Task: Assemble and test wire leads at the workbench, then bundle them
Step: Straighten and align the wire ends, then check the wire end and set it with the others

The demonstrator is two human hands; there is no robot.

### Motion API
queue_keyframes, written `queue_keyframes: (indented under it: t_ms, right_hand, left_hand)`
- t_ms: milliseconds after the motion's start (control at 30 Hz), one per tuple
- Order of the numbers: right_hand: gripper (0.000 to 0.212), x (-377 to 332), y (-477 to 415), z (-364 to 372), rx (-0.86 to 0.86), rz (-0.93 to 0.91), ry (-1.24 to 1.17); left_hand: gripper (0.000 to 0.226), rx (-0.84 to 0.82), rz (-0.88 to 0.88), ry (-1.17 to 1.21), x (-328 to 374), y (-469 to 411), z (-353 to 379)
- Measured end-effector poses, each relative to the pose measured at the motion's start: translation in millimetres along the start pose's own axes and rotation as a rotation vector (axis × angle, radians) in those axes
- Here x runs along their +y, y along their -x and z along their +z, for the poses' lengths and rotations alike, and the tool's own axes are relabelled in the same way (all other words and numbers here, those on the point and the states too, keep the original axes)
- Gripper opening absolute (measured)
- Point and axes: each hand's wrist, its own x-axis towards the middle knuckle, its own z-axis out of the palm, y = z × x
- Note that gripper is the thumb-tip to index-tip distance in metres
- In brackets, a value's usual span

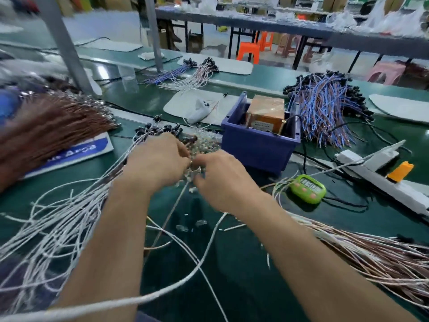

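My left hand [157, 159] grips a thick bundle of white wire leads [58, 219] with black connectors [162, 130] at their far ends. The leads fan out to the lower left over the green bench. My right hand [222, 175] meets the left at the middle, its fingertips pinching a small clear part at a lead's end [191, 162]. A single thin lead [171, 210] hangs down from between the two hands. Small clear parts [204, 142] lie piled just beyond my fingers.
A blue bin [255, 145] with an orange box stands behind my hands. A green timer [306, 188] and a white power strip [376, 175] lie right. Brown wires [46, 129] lie left, pink-white leads [371, 256] lower right, blue-pink leads [325, 108] far right.
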Motion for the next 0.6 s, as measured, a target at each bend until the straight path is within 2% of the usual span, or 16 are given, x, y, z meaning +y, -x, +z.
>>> queue_keyframes:
  t_ms: [67, 167, 233, 300, 333, 400, 467, 533, 600]
  right_hand:
    - [0.032, -23, -26, 12, -0.077, -0.058, 0.012]
    - [0.049, -48, -65, 28, -0.128, -0.135, 0.025]
    - [0.071, -57, -90, 39, -0.163, -0.167, 0.068]
    - [0.083, -64, -112, 52, -0.258, -0.183, 0.165]
    - [0.082, -67, -122, 60, -0.308, -0.198, 0.22]
    - [0.072, -70, -136, 74, -0.346, -0.234, 0.308]
    - [0.055, -70, -142, 82, -0.279, -0.288, 0.35]
    - [0.043, -69, -144, 81, -0.169, -0.296, 0.31]
    - [0.033, -69, -146, 75, -0.094, -0.267, 0.26]
  left_hand:
    - [0.018, 0.055, -0.101, -0.026, -33, -1, -9]
    - [0.048, 0.17, -0.136, -0.026, -83, -9, -11]
    - [0.072, 0.12, -0.146, -0.024, -107, -13, -6]
    - [0.083, 0.022, -0.166, 0.0, -122, -16, 7]
    - [0.08, -0.004, -0.174, 0.037, -127, -17, 14]
    - [0.059, 0.025, -0.16, 0.13, -132, -14, 26]
    - [0.04, 0.109, -0.107, 0.167, -133, -10, 34]
    - [0.037, 0.158, -0.075, 0.164, -135, -8, 37]
    - [0.043, 0.17, -0.043, 0.159, -136, -7, 39]
